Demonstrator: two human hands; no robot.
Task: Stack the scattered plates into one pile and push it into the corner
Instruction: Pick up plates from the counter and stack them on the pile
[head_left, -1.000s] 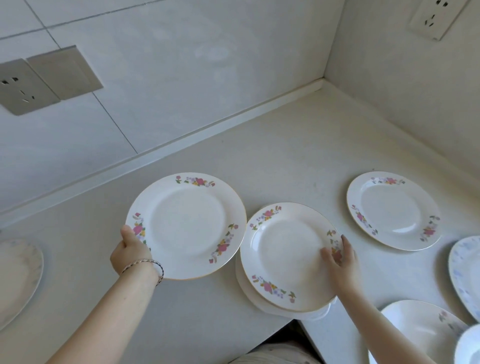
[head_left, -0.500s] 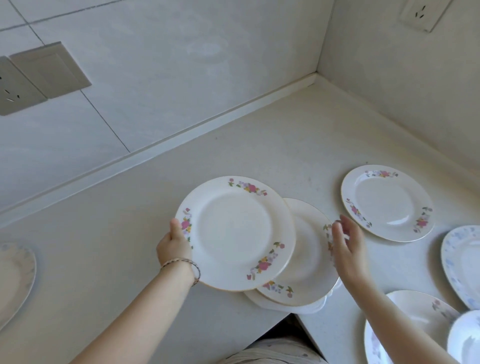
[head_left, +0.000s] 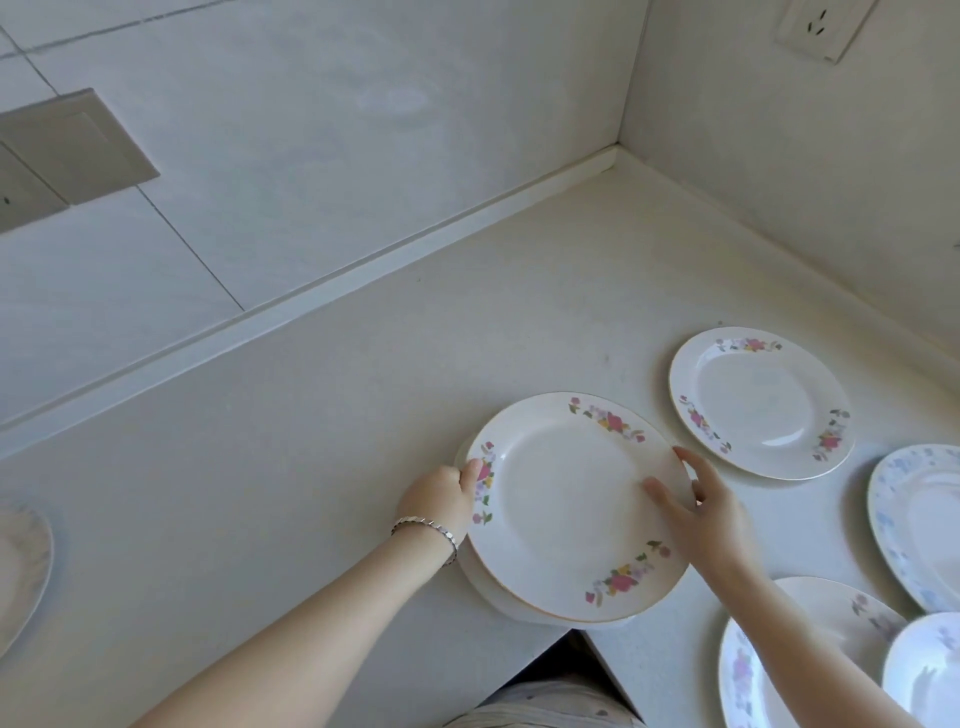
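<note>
A white plate with pink flowers on its rim (head_left: 566, 504) lies on top of a small pile of plates (head_left: 488, 590) near the counter's front edge. My left hand (head_left: 441, 501) grips this top plate at its left rim. My right hand (head_left: 696, 512) rests on its right rim, thumb on the plate's face, fingers spread. Another flowered plate (head_left: 761, 402) lies alone to the right. A blue-patterned plate (head_left: 919, 519) sits at the right edge. Two more plates (head_left: 810, 654) overlap at the bottom right. One pale plate (head_left: 21, 566) lies at the far left.
The pale counter (head_left: 363, 415) runs back to a corner (head_left: 618, 156) where two tiled walls meet. Wall sockets sit at the upper left (head_left: 72, 145) and upper right (head_left: 821, 26). The counter's front edge has a notch just below the pile.
My left hand has carried the flowered plate to the right and set it down on the pile. My right hand has moved from the pile's side onto the top plate's right rim.
</note>
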